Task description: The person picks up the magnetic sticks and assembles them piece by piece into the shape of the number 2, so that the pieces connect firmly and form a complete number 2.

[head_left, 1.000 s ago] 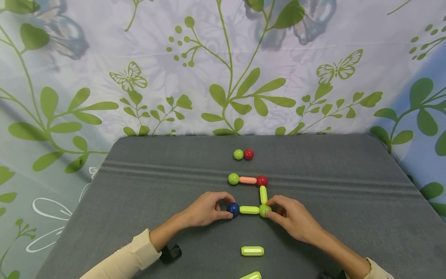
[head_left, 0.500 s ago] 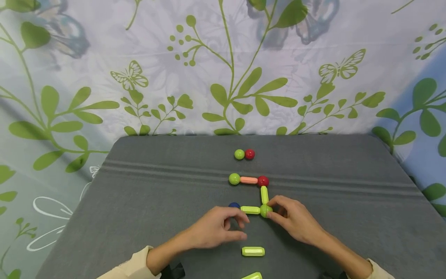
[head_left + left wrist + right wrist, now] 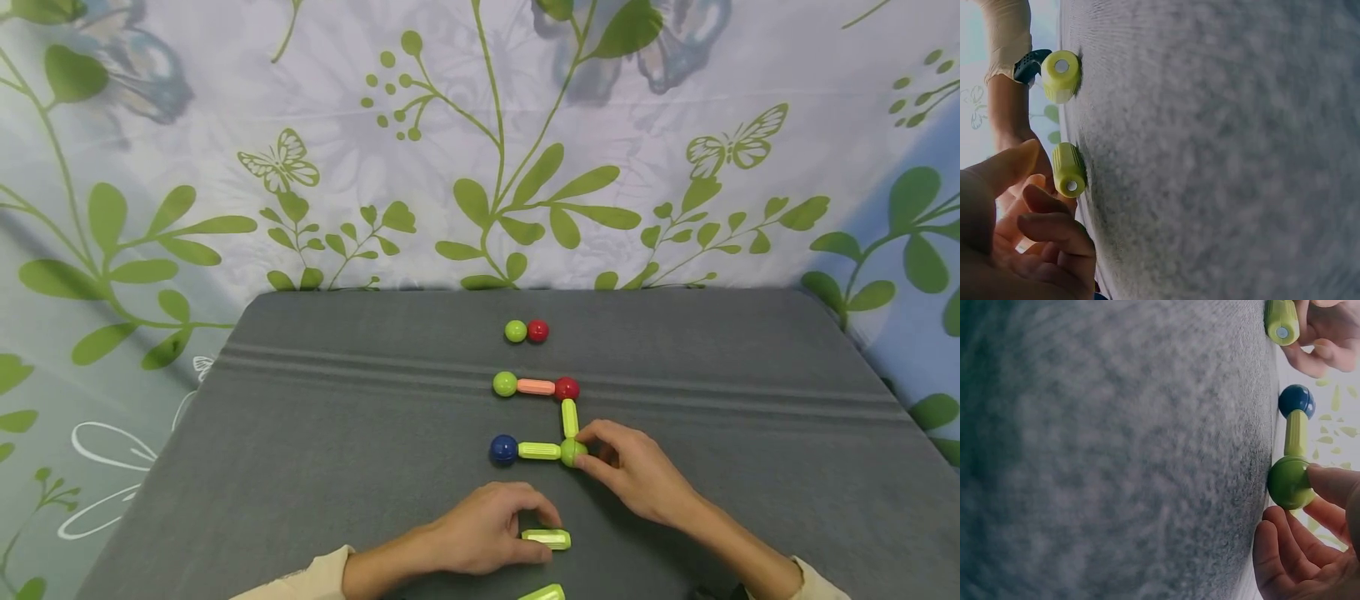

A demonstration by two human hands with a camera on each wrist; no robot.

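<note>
My right hand (image 3: 637, 471) pinches a green magnetic ball (image 3: 570, 452) at the near right corner of a chain of balls and rods. A lime rod (image 3: 539, 451) runs left from it to a blue ball (image 3: 503, 450). Another lime rod (image 3: 570, 417) leads away to a red ball (image 3: 567, 388), then an orange rod (image 3: 536, 387) and a second green ball (image 3: 505, 384). My left hand (image 3: 491, 529) is spread around a loose lime rod (image 3: 553, 539). In the left wrist view, a gap shows between thumb and this rod (image 3: 1069, 169).
Another lime rod (image 3: 543, 593) lies at the near edge of the view. Farther back on the grey cloth surface (image 3: 360, 375), a green ball (image 3: 515, 331) and a red ball (image 3: 537, 331) sit side by side. A leaf-patterned curtain (image 3: 337, 167) hangs behind.
My left hand has let go of the blue ball and moved nearer and to the right, down to the loose lime rod. The right hand stays on its green ball.
</note>
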